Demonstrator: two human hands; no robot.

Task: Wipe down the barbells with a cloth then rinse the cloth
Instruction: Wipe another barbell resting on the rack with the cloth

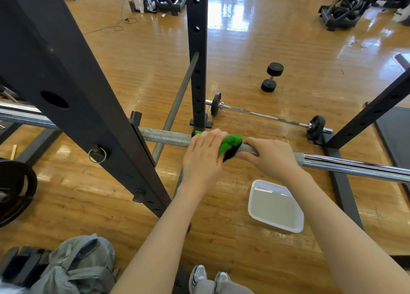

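A long steel barbell (166, 136) lies across a black squat rack at waist height, knurled in the middle and smooth at the right. My left hand (204, 155) grips a green cloth (230, 143) wrapped around the knurled part of the bar. Just to the right of the cloth, my right hand (271, 155) grips the bare bar. A second, thinner barbell (264, 115) with small black plates lies on the wooden floor beyond. A white rectangular tub (253, 201) holding water stands on the floor below my right forearm.
Black rack uprights (197, 56) stand ahead, at the near left and at the right. A dumbbell (271, 77) lies on the floor beyond. A black weight plate (15, 189) hangs at the left. A grey bag (77, 265) lies by my feet.
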